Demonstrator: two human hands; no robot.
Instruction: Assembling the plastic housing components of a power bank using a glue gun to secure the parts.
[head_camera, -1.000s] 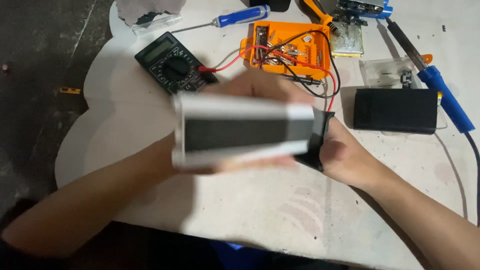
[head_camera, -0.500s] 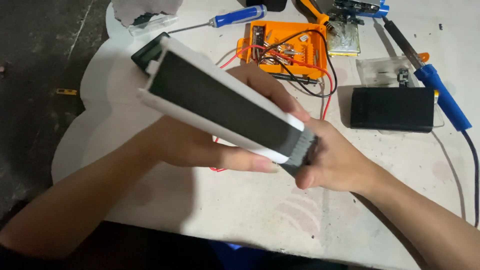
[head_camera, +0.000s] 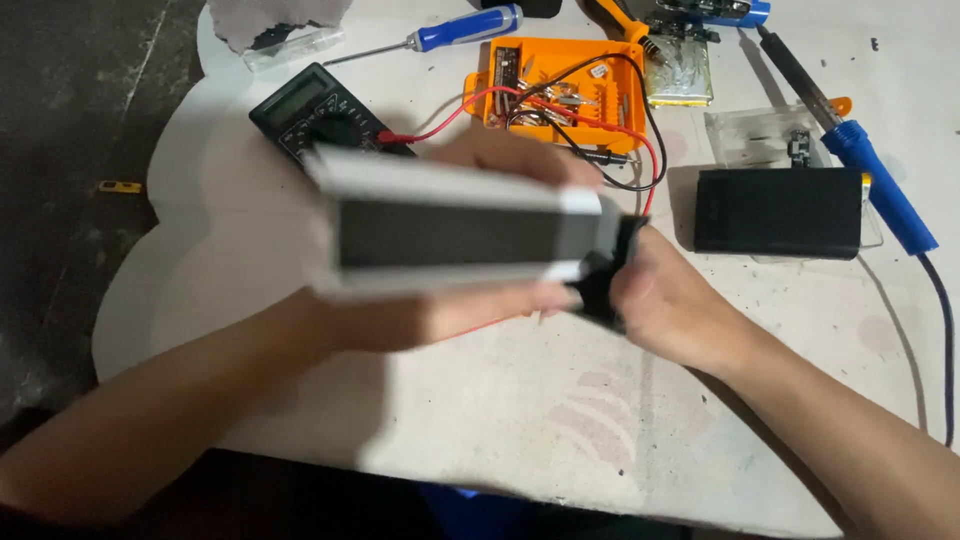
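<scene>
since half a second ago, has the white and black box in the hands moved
Yes. The white and black box has swung from a steep slant to nearly level; its left end, which covered the multimeter, now sits below it.

Black multimeter (head_camera: 315, 112) with greyish rectangular screen (head_camera: 297, 94) at table's upper left, clear plastic packet (head_camera: 758, 135) upper right

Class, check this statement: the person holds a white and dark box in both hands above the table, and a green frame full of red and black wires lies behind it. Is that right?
One detail is wrong: the frame is orange, not green, as the head view shows. The rest stands: the left hand and right hand hold the white and dark box above the table.
</scene>
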